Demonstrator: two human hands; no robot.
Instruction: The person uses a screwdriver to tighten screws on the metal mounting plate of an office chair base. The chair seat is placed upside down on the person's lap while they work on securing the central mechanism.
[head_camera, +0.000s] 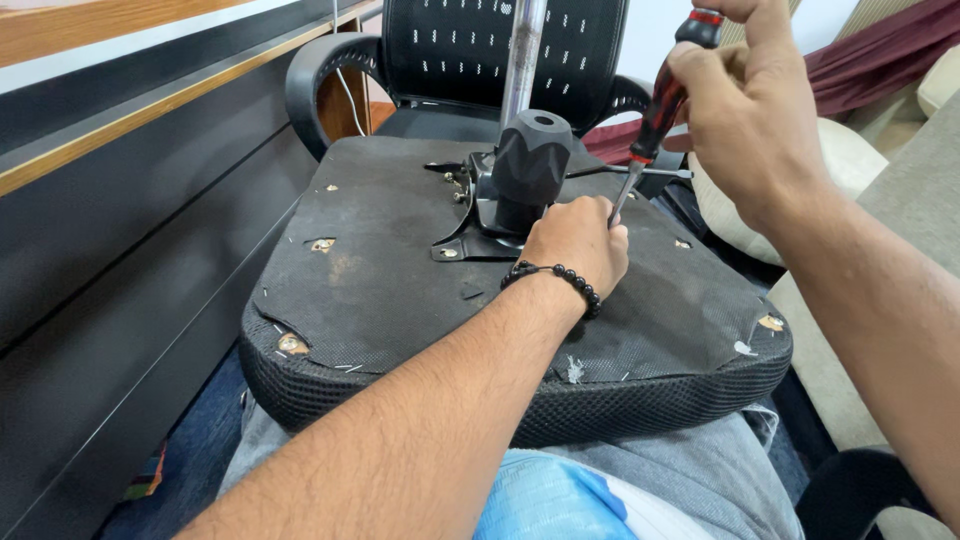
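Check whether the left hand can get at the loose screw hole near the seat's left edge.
Probably yes: the left hand rests by the screwdriver tip, and bare seat underside lies between it and that hole.

R hand (745, 110) gripping screwdriver (662, 100), L hand (578, 243) steadying tip, upturned seat (400, 290)

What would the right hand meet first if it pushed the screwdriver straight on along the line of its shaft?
The right hand holds the screwdriver angled down-left. Its tip sits right at the left hand, so it would probably meet those fingers or the metal plate beneath them first; depth is unclear.
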